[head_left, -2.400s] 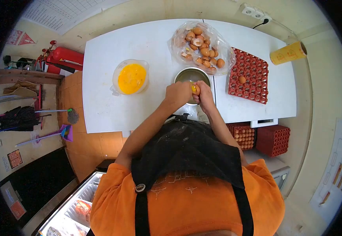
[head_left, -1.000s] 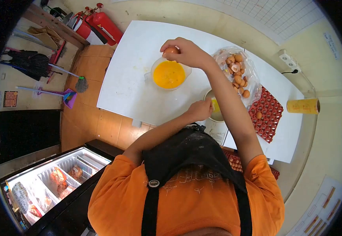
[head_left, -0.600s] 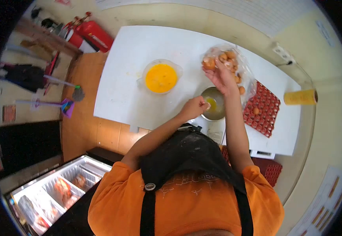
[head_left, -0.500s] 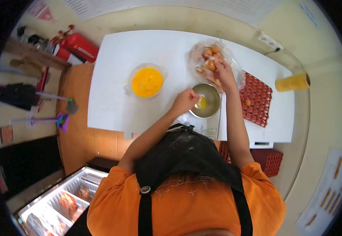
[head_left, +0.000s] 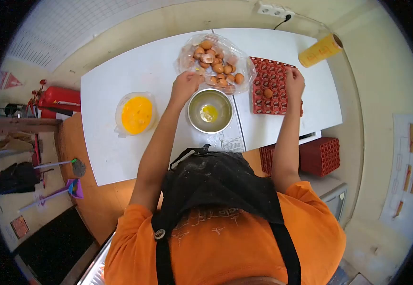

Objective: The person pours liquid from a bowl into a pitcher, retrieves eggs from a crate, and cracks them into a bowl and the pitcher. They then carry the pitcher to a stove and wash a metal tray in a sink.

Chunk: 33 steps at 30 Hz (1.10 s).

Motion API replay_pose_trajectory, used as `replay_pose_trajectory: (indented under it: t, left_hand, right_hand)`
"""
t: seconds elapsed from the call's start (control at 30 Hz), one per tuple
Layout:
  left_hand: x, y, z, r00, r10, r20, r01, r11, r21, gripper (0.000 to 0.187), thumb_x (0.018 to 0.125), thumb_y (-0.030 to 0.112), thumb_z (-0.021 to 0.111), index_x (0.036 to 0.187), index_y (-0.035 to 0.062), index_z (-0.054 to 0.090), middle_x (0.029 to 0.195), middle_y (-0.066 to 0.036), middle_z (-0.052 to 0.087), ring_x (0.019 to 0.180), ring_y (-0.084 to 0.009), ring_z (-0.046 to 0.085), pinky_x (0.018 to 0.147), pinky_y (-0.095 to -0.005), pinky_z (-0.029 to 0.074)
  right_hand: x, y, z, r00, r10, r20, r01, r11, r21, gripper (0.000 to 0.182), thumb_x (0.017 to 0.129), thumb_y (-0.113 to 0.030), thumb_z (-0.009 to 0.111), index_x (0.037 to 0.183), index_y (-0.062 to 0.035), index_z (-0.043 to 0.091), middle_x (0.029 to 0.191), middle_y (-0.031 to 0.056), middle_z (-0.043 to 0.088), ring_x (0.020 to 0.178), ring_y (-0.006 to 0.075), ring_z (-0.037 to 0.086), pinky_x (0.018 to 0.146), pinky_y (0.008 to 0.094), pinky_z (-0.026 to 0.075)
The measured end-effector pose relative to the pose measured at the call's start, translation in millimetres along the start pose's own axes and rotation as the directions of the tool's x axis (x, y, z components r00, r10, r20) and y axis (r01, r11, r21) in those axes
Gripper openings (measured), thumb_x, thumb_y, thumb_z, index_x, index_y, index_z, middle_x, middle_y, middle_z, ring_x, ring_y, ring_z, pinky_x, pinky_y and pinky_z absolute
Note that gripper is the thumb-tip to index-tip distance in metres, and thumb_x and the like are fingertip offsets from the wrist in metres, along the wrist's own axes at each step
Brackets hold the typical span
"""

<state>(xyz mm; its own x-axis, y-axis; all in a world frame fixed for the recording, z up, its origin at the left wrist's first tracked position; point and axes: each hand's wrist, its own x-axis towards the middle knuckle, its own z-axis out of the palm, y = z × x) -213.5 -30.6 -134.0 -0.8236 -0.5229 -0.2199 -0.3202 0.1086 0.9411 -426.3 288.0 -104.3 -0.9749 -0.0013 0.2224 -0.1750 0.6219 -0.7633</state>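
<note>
My left hand [head_left: 187, 86] is at the near left edge of a clear plastic bag [head_left: 244, 61], its fingers curled together; what they hold, if anything, is hidden. The bag carries several brown eggshells [head_left: 218, 66]. Just below it stands a round metal bowl [head_left: 192, 118] with clear egg white and some yellow [head_left: 209, 113] at the bottom. Over the far right corner of a red egg tray [head_left: 275, 108] is my right hand [head_left: 295, 85], fingers bent and close together; I cannot make out what is in them. A single brown egg [head_left: 267, 93] sits in the tray.
On the left of the white table [head_left: 107, 85] stands a clear container [head_left: 120, 124] of beaten yellow egg [head_left: 137, 115]. A yellow roll [head_left: 321, 50] lies at the back right. Stacked red trays [head_left: 320, 156] are below the right side. Fire extinguishers [head_left: 64, 98] stand beyond the left edge.
My right hand has left the bag, where it held an eggshell, and is over the egg tray. My left hand has moved from above the bowl to the bag's edge. The view has turned.
</note>
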Motion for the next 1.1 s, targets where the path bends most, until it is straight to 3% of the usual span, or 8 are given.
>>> replay_pose_trajectory:
  t: [0.13, 0.27, 0.5, 0.63, 0.7, 0.77, 0.83, 1.1]
  left_hand:
    - [-52, -36, -17, 0.931, -0.264, 0.254, 0.366, 0.654, -0.662, 0.029, 0.095, 0.019, 0.055, 0.119, 0.0037, 0.051, 0.097, -0.009, 0.061, 0.078, -0.018, 0.058, 0.068, -0.0278, 0.047]
    - [-120, -8, -21, 0.916, -0.242, 0.321, 0.402, 0.51, -0.761, 0.03, 0.099, 0.022, 0.05, 0.123, 0.0039, 0.047, 0.112, -0.013, 0.058, 0.084, -0.0191, 0.056, 0.069, -0.0275, 0.045]
    - [-165, -12, -52, 0.986, -0.08, 0.147, 0.166, 0.581, -0.797, 0.035, 0.105, 0.034, 0.041, 0.126, 0.0062, 0.047, 0.112, -0.013, 0.06, 0.077, -0.0167, 0.053, 0.064, -0.0262, 0.042]
    - [-176, -33, -59, 0.986, -0.137, 0.095, 0.165, 0.734, -0.659, 0.029, 0.103, 0.028, 0.048, 0.124, 0.0075, 0.05, 0.109, -0.009, 0.062, 0.079, -0.0162, 0.054, 0.067, -0.0272, 0.046]
    - [-179, -58, -54, 0.96, 0.232, -0.158, -0.227, 0.973, 0.051, 0.022, 0.1, 0.016, 0.052, 0.12, 0.0069, 0.055, 0.101, -0.01, 0.06, 0.071, -0.0168, 0.053, 0.067, -0.0284, 0.047]
    - [-170, -102, -54, 0.897, 0.403, -0.184, -0.357, 0.903, 0.238, 0.025, 0.095, 0.011, 0.057, 0.12, 0.0046, 0.055, 0.106, -0.014, 0.057, 0.085, -0.0259, 0.059, 0.077, -0.0336, 0.05]
    - [-168, -159, -57, 0.886, 0.421, 0.194, -0.423, 0.566, 0.708, 0.031, 0.09, 0.01, 0.061, 0.119, 0.0033, 0.054, 0.114, -0.016, 0.053, 0.099, -0.0327, 0.057, 0.086, -0.0385, 0.049]
    - [-162, -150, -48, 0.923, 0.385, 0.015, -0.322, 0.752, 0.575, 0.031, 0.088, 0.007, 0.06, 0.119, 0.0029, 0.054, 0.116, -0.018, 0.053, 0.106, -0.0345, 0.055, 0.095, -0.0433, 0.046]
  right_hand:
    - [-18, 64, -15, 0.997, 0.066, 0.038, -0.065, 0.997, -0.043, 0.026, 0.09, -0.025, 0.064, 0.101, -0.0036, 0.07, 0.093, 0.0124, 0.072, 0.085, 0.0229, 0.069, 0.077, 0.0346, 0.052]
    - [-75, 59, 4, 0.961, -0.069, 0.268, 0.127, 0.97, -0.206, 0.021, 0.086, -0.02, 0.069, 0.1, -0.0037, 0.07, 0.092, 0.0126, 0.07, 0.083, 0.0225, 0.068, 0.075, 0.0346, 0.053]
    - [-197, -107, 62, 0.601, -0.46, 0.653, 0.154, 0.869, 0.47, 0.029, 0.083, -0.014, 0.072, 0.11, -0.0052, 0.064, 0.099, 0.0099, 0.065, 0.082, 0.0183, 0.063, 0.07, 0.0293, 0.05]
    - [-223, -157, 81, 0.55, -0.493, 0.674, 0.1, 0.84, 0.533, 0.027, 0.086, -0.012, 0.069, 0.112, -0.0059, 0.063, 0.097, 0.0056, 0.064, 0.083, 0.0124, 0.061, 0.069, 0.0258, 0.049]
    - [-223, -151, 98, 0.568, -0.449, 0.689, 0.044, 0.853, 0.52, 0.027, 0.085, -0.014, 0.07, 0.111, -0.0061, 0.064, 0.097, 0.0078, 0.065, 0.081, 0.0151, 0.062, 0.068, 0.0272, 0.05]
    - [-215, -126, 114, 0.594, -0.381, 0.709, -0.037, 0.867, 0.497, 0.028, 0.086, -0.015, 0.07, 0.112, -0.0076, 0.064, 0.093, 0.0053, 0.065, 0.08, 0.0121, 0.061, 0.066, 0.0262, 0.048]
    - [-208, -105, 116, 0.596, -0.382, 0.706, -0.026, 0.87, 0.493, 0.024, 0.089, -0.014, 0.068, 0.111, -0.0074, 0.064, 0.088, 0.0018, 0.064, 0.079, 0.0096, 0.06, 0.064, 0.0252, 0.047]
    - [-211, -98, 94, 0.542, -0.135, 0.83, -0.461, 0.777, 0.428, 0.016, 0.095, -0.016, 0.061, 0.108, -0.005, 0.063, 0.086, -0.0021, 0.06, 0.076, 0.0054, 0.055, 0.06, 0.0199, 0.043]
